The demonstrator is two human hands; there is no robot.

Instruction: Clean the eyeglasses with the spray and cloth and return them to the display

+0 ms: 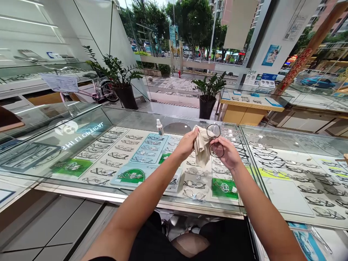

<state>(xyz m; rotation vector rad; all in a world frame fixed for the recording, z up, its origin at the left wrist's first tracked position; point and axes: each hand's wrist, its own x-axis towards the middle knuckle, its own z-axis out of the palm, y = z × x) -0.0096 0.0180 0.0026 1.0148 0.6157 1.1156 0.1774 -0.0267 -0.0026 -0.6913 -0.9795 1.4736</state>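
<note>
A pair of dark-rimmed eyeglasses (216, 150) is raised above the glass counter, its two lenses one above the other. My right hand (228, 153) grips the frame near its middle, fingers closed. A beige cleaning cloth (201, 146) hangs from my left hand (188, 143), which is closed on it. The cloth's upper part touches the upper lens, and its lower end drapes down over the counter. The left fingertips are partly hidden by the cloth. A small white spray bottle (160, 127) stands upright on the counter beyond my left hand.
Under the glass top of the display counter (174, 203) lie several rows of eyeglasses. A second glass case (290, 208) adjoins on the right. Potted plants (208, 105) stand beyond the counter by the window, and a bicycle (104, 88) is parked at left.
</note>
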